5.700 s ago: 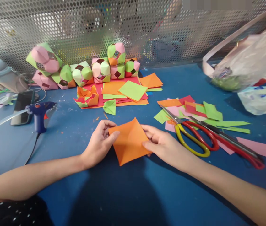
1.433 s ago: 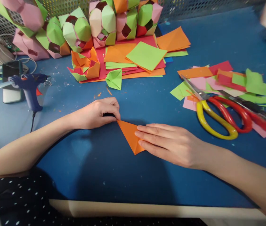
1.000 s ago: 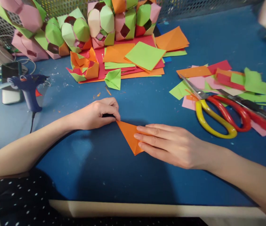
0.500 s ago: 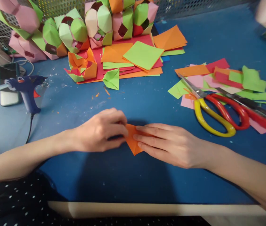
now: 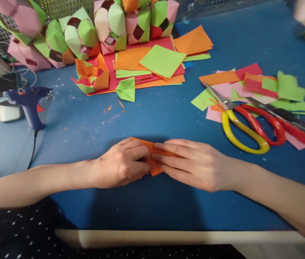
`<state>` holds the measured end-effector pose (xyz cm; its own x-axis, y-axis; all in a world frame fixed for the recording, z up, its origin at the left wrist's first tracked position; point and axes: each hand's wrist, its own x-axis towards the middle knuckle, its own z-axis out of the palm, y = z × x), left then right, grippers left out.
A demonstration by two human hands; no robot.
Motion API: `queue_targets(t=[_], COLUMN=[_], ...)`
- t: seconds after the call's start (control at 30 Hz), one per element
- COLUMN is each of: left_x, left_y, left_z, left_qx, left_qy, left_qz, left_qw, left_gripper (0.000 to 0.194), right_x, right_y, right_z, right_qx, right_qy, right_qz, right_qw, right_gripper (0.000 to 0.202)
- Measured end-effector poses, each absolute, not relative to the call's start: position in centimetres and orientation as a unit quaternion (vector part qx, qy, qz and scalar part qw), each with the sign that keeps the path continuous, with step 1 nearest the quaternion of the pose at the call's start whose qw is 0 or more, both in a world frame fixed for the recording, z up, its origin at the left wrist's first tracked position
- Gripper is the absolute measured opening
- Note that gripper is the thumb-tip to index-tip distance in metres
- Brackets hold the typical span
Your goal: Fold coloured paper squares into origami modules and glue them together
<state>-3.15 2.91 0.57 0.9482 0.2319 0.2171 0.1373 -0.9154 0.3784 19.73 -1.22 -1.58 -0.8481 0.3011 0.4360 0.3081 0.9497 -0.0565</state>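
A folded piece of orange paper (image 5: 156,168) lies on the blue tabletop between my two hands, its upper left corner showing past my left fingers. My left hand (image 5: 126,163) is closed, with its fingers curled and pressed down on the left part of the paper. Stretched flat, the fingers of my right hand (image 5: 198,163) rest over the right side of the sheet and cover much of it. Beyond the hands lies a small folded green paper piece (image 5: 126,90).
A blue glue gun (image 5: 30,104) stands at the left near a phone (image 5: 9,95). Folded paper shapes (image 5: 84,34) line the mesh basket at the back, before them stacked paper squares (image 5: 163,62). Scissors (image 5: 245,131) and a red-handled cutter (image 5: 300,131) lie on paper scraps at the right.
My left hand has moved down and flattened onto the orange paper, uncovering its upper left corner. My right hand has hardly moved.
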Motion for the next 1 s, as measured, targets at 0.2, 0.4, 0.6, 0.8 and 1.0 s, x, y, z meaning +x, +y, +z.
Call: queue_targets(t=[0.2,0.4,0.6,0.8,1.0], left_x=[-3.3,-3.3,-3.0,-2.8,-2.9], left_y=[2.3,0.7,-0.5,-0.6,-0.7], left_z=[0.6,0.4,-0.1,-0.3,-0.3], left_qx=[0.977,0.982,0.980,0.978,0.979], left_qy=[0.094,0.073,0.042,0.044,0.041], left_qz=[0.111,0.133,0.174,0.182,0.179], left_qw=[0.158,0.112,0.084,0.091,0.086], left_gripper=[0.020,0.026,0.031,0.032,0.033], right_x=[19.7,19.7,19.6,20.4,22.7], right_y=[-1.2,-1.3,-1.3,-1.7,-2.6], right_z=[-1.5,-1.5,-1.3,-1.2,-1.2], right_qx=[-0.162,-0.162,-0.166,-0.287,-0.360], right_qy=[-0.962,-0.960,-0.965,-0.940,-0.915], right_qz=[-0.015,-0.022,-0.034,-0.001,0.041], right_qw=[0.221,0.227,0.202,0.184,0.179], right_gripper=[0.019,0.023,0.025,0.024,0.022])
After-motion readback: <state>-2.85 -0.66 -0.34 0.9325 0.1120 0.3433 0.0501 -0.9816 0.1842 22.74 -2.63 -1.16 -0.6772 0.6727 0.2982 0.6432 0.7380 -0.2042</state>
